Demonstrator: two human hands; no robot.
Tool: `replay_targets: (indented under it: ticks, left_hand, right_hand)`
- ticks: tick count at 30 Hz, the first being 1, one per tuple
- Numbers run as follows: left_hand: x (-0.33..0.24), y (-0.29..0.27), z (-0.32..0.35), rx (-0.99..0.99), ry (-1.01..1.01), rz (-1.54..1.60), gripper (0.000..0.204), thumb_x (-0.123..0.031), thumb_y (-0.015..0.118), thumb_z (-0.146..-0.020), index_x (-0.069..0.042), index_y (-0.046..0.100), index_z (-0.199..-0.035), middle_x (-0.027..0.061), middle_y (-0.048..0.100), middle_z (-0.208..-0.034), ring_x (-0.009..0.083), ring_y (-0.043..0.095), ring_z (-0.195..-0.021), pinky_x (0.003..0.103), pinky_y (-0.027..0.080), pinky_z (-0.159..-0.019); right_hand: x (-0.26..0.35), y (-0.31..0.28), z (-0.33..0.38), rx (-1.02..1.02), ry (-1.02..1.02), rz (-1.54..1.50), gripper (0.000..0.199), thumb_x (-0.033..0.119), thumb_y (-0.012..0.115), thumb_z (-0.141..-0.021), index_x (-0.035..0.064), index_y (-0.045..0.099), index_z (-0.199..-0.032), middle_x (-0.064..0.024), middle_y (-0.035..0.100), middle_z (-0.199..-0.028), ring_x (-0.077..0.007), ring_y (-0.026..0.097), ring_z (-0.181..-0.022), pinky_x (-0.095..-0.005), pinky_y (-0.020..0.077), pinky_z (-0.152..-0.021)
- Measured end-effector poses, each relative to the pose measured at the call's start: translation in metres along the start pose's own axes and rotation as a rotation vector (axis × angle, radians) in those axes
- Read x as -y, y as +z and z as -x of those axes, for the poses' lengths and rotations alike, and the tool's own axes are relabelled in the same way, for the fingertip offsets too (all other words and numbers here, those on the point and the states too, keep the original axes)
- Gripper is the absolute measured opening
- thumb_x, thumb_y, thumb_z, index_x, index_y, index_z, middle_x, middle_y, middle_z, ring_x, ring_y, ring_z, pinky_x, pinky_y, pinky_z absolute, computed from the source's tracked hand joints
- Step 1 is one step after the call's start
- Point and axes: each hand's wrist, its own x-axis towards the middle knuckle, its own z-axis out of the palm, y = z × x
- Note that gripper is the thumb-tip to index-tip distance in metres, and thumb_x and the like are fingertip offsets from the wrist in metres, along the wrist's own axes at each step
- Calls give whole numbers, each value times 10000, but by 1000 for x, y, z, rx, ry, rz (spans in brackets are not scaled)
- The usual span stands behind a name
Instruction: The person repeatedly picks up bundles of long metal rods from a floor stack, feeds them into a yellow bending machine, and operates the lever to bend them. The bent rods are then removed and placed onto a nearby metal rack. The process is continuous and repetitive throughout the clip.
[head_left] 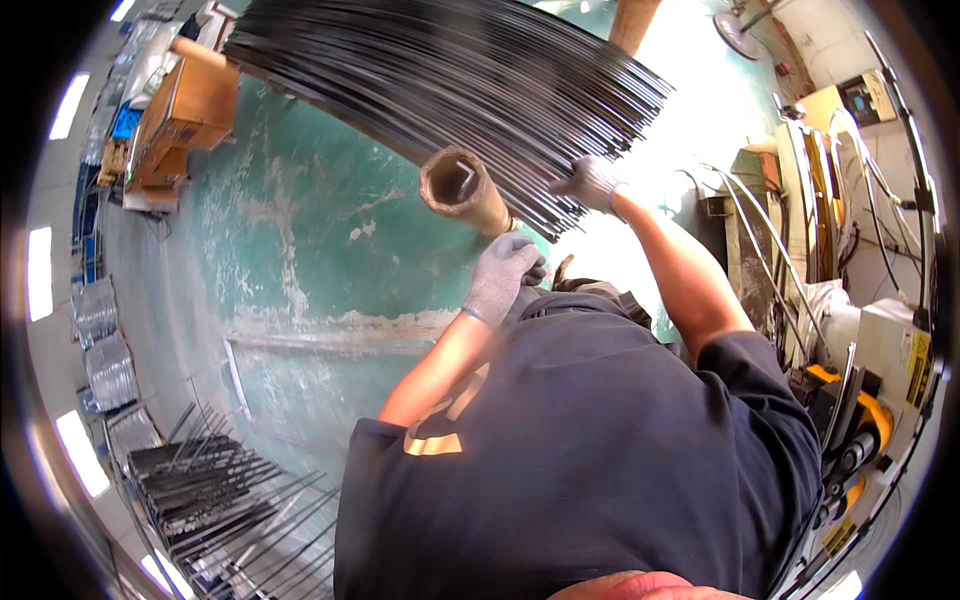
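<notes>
The dark rods (450,75) lie in a broad bundle beyond both hands, their right-hand ends beside the fingers of the right hand (592,186) (gloved; I cannot tell whether they grip). Left hand (503,270) fingers curl just below a brown tube (486,207); whether closed on anything, I cannot tell.

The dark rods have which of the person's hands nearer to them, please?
Right. The right hand is at the ends of the dark rods; the left hand is farther off, just below the brown tube in the picture.
</notes>
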Motion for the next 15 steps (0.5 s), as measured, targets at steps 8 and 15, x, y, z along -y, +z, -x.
replay_targets:
  ticks: [8,15]
  left_hand:
    - [15,13,-123,243,-64,636,254,-287,591,-1036,-34,598,-1031,112,660,-983,265,663,-960,452,588,-895]
    - [7,70,-85,113,-341,765,194,-136,627,-974,47,615,-1036,162,649,-964,315,652,-936,487,547,-978]
  right_hand:
    - [-82,1,237,-148,365,159,315,360,710,-849,47,716,-882,-209,709,-830,-389,702,-840,-477,553,-744]
    - [-161,97,387,-532,458,249,157,260,728,-795,132,637,-791,-144,659,-693,-363,676,-701,-485,526,-647]
